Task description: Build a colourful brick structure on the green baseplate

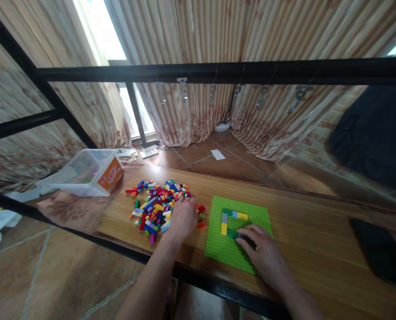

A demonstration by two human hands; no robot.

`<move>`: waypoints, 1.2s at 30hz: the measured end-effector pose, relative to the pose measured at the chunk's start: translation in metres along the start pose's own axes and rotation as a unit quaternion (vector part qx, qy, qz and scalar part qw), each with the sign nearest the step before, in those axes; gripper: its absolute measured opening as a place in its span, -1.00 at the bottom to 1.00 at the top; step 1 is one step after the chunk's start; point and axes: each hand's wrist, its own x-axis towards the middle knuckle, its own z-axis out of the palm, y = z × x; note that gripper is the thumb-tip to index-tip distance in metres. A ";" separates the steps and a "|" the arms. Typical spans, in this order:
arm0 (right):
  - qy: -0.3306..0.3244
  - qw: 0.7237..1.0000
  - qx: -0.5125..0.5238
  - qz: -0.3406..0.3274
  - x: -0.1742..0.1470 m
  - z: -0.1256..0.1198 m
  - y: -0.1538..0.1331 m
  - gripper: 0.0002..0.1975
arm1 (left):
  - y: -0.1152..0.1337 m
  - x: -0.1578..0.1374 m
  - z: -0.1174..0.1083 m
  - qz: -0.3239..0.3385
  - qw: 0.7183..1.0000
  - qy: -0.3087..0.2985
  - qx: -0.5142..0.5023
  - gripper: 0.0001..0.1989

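A wooden counter [304,222] runs under a black metal frame [218,72], with striped curtains [218,40] and a tiled floor [218,162] beyond. The left hand [184,218] rests, fingers curled, on the brick pile [156,204]. At its 3 o'clock, the right hand [263,251] presses flat on the green baseplate [218,249]. A clear plastic box [88,173] sits at 10 o'clock.

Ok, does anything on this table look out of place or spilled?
Mostly tidy. One red brick lies alone between the loose brick pile and the green baseplate. The clear plastic tub lies tipped on its side at the table's left end.
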 end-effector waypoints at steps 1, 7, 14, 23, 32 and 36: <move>0.003 1.000 0.001 -0.003 0.000 0.001 0.002 -0.79 | 0.001 -0.001 -0.001 -0.004 1.000 0.000 0.001 -0.67; 0.014 1.000 -0.002 -0.015 -0.001 0.006 0.012 -0.76 | 0.003 -0.004 -0.004 -0.020 1.000 0.004 0.001 -0.71; 0.011 1.000 -0.008 -0.017 0.001 0.006 0.013 -0.75 | -0.007 -0.002 -0.006 -0.035 0.999 0.017 0.004 -0.70; 0.013 1.000 -0.001 -0.010 0.001 0.001 0.002 -0.77 | 0.000 0.001 -0.011 -0.058 0.985 0.064 -0.151 -0.65; 0.112 0.993 0.044 0.005 0.004 -0.002 -0.013 -0.76 | 0.017 0.000 -0.007 -0.068 0.866 0.004 -0.495 -0.82; 0.151 0.973 0.166 0.048 0.008 -0.001 -0.034 -0.70 | 0.047 -0.007 0.004 -0.071 0.779 -0.046 -0.622 -0.78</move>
